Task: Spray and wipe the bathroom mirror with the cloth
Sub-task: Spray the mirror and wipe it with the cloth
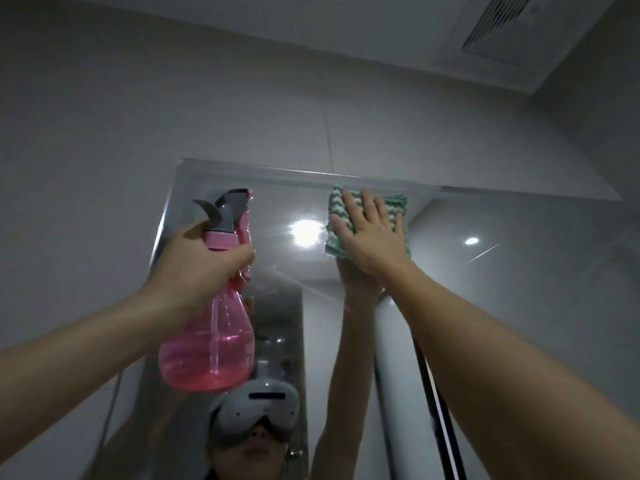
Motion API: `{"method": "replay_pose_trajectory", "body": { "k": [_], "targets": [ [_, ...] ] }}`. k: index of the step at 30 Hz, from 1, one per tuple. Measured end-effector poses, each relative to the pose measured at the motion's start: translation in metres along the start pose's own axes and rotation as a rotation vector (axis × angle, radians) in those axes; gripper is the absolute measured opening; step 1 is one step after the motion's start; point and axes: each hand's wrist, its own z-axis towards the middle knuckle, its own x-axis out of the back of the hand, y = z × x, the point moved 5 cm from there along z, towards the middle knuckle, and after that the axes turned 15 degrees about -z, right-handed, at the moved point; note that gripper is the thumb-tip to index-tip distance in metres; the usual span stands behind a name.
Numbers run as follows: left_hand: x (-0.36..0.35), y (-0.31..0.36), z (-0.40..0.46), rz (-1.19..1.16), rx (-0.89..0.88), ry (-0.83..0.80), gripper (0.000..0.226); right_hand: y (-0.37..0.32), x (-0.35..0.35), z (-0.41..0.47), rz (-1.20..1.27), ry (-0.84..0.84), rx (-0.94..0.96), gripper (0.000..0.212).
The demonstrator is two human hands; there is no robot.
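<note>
Grey-tiled bathroom: right hand (372, 233) presses cloth (398, 206) flat at the mirror's (519, 289) twelve o'clock edge, left hand (197, 261) grips the bottle (211, 344).

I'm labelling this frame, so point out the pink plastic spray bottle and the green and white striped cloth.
Pink plastic spray bottle (207, 355): head view, on its translucent belly.
Green and white striped cloth (337, 206): head view, on its upper left part.

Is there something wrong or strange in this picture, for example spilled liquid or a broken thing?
Nothing stands out. The left hand grips the pink spray bottle upright by its neck, with no drips visible. The right hand presses the green and white cloth flat on the mirror near its top edge. The mirror shows no cracks.
</note>
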Motion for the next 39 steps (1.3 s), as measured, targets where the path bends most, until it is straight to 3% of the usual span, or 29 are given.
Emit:
{"method": "replay_pose_trajectory", "body": {
  "k": [4,12,16,22,25,30,39],
  "targets": [
    [-0.019,0.002,-0.006,0.008,0.002,-0.036,0.022,0.025,-0.003,-0.007,0.011,-0.017,-0.053,0.059],
    [0.000,0.001,0.011,0.018,-0.009,-0.055,0.026,-0.017,0.002,0.003,0.053,0.008,-0.198,0.058],
    [0.023,0.003,0.023,0.057,-0.052,-0.044,0.026,-0.073,0.010,0.023,0.068,0.035,-0.129,0.057],
    [0.069,0.006,0.030,0.062,-0.105,0.061,0.020,-0.185,0.024,0.043,0.024,0.110,0.157,0.056],
    [0.083,0.005,0.026,0.081,-0.106,0.068,0.021,-0.206,0.023,0.047,0.003,0.104,0.250,0.056],
    [0.084,0.004,0.020,0.073,-0.092,0.060,0.019,-0.177,0.021,0.043,-0.024,0.067,0.366,0.057],
    [0.042,-0.013,-0.038,-0.077,0.063,-0.047,0.014,-0.046,-0.006,-0.029,-0.020,-0.009,0.076,0.058]
  ]
}}
